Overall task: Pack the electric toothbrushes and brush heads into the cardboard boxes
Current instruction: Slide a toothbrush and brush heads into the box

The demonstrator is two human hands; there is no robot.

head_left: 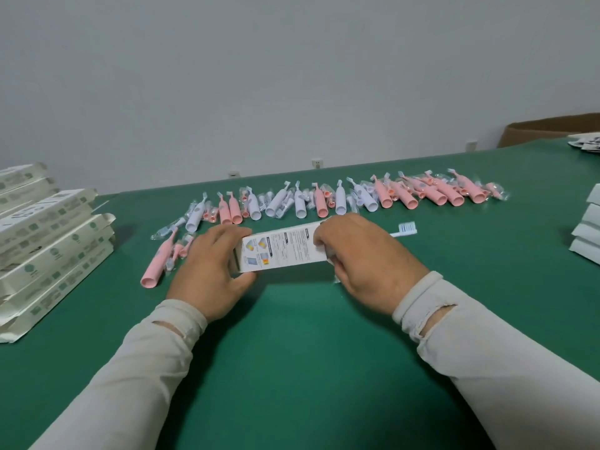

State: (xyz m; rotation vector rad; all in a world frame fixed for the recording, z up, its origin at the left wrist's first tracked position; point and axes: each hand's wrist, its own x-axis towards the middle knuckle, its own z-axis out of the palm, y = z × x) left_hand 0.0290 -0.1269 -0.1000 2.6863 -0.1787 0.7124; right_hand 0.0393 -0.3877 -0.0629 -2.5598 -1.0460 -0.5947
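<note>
Box [285, 251] ends hidden under hands [363, 254]

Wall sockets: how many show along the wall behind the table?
3. Left socket behind the table, middle socket, and right socket beside the brown carton. More may be hidden below the table edge or behind the carton.

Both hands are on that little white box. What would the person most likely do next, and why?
Probably close the right end. The left hand steadies the white printed cardboard box on the green table, while the right hand curls round its other end, seemingly working the flap.
</note>
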